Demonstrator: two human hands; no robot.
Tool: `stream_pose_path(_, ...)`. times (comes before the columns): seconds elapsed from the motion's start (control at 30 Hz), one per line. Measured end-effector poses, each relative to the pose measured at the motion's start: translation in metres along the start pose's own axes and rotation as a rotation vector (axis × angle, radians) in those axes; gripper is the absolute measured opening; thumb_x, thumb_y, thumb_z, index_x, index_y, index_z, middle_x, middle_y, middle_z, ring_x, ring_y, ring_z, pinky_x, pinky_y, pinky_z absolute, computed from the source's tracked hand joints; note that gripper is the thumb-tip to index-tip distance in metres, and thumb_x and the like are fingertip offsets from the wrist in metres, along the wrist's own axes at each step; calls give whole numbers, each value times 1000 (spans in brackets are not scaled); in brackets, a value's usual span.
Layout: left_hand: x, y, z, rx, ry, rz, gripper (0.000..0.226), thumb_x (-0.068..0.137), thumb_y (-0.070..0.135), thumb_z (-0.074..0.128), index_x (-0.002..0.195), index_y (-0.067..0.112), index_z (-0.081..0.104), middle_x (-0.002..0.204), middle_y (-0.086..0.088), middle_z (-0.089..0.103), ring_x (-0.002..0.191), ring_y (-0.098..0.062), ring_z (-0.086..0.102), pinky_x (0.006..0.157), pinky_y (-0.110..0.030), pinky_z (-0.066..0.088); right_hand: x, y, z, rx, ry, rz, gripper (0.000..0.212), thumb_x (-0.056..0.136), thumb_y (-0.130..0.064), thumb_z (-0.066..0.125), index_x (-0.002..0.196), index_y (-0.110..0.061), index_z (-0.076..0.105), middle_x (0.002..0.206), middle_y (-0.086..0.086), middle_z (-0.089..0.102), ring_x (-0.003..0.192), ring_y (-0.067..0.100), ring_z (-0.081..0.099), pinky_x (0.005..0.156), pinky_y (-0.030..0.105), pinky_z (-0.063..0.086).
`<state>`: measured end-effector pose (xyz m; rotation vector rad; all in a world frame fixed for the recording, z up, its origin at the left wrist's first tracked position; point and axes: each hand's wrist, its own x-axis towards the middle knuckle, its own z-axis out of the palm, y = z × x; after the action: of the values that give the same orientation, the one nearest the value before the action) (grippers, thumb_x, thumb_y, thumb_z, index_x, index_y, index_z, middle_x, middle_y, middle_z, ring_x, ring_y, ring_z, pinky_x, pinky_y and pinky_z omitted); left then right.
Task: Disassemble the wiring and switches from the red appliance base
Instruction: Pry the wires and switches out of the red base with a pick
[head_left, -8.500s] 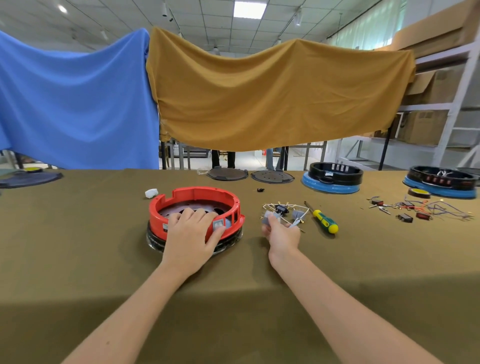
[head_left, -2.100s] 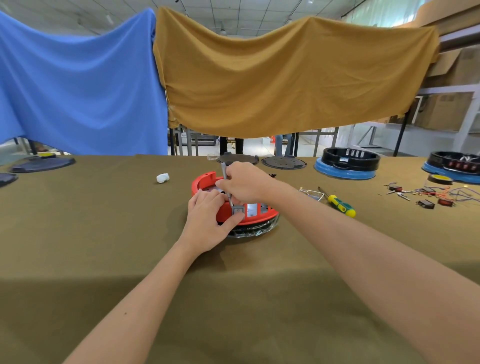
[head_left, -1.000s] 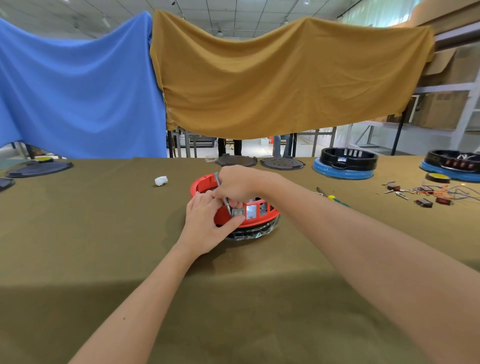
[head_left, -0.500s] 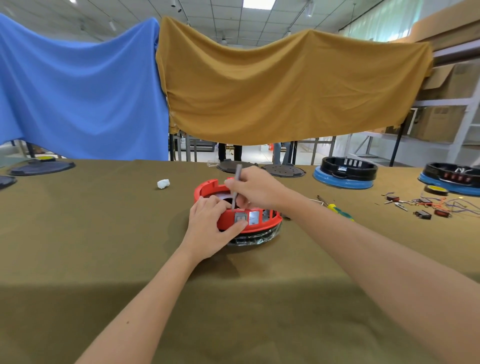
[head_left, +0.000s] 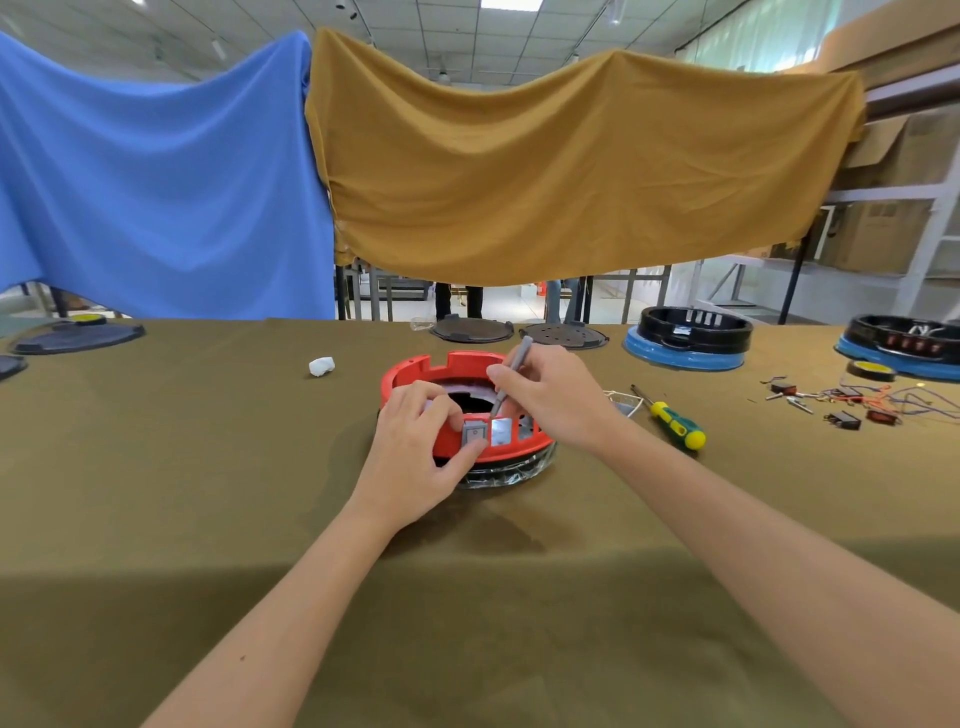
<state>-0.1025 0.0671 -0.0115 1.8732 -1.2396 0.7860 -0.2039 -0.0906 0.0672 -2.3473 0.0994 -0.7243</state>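
My left hand (head_left: 415, 457) grips the red appliance base's (head_left: 441, 371) near rim, thumb on a grey switch (head_left: 475, 432). Just beyond, my right hand (head_left: 553, 397) pinches a grey tool (head_left: 511, 374), tip behind that switch.

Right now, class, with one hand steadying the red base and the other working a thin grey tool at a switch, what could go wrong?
1. The grey tool in the right hand points down beside the left hand, whose thumb presses the grey switch; a slip could jab it.
2. Prying may crack the red base at the rim.
3. A freed switch might spring off the table.
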Motion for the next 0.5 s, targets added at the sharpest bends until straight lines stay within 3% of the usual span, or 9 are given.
stream_pose_path(0.13, 1, 1, 0, -22, -4, 13, 27, 83, 40, 66, 86, 15, 56, 99, 2, 52, 100, -18, 46, 91, -40, 43, -1, 4, 3, -5, -41, -2, 33, 99, -34, 58, 85, -8, 70, 72, 0, 74, 70, 17, 71, 70, 34, 56)
stream_pose_path(0.3, 0, 1, 0, -42, -34, 7, 25, 83, 35, 69, 86, 16, 53, 98, 2, 51, 98, -19, 45, 89, -41, 44, 9, 10, 2, 76, -89, 71, 30, 99, -31, 60, 79, -11, 71, 67, 1, 73, 58, 4, 67, 58, 15, 46)
stream_pose_path(0.43, 1, 1, 0, -56, -34, -2, 25, 83, 29, 72, 85, 13, 52, 98, 1, 51, 98, -21, 46, 89, -41, 44, 27, 4, 1, 85, -200, 169, 32, 100, -29, 59, 84, -4, 70, 68, 8, 74, 64, 14, 70, 72, 30, 59)
stream_pose_path(0.5, 1, 1, 0, -54, -35, -7, 27, 82, 25, 76, 84, 13, 52, 97, 0, 51, 97, -21, 46, 89, -40, 44, 34, 1, 0, 89, -255, 217, 36, 100, -28, 59, 87, 3, 70, 68, 10, 73, 63, 17, 71, 70, 28, 60)
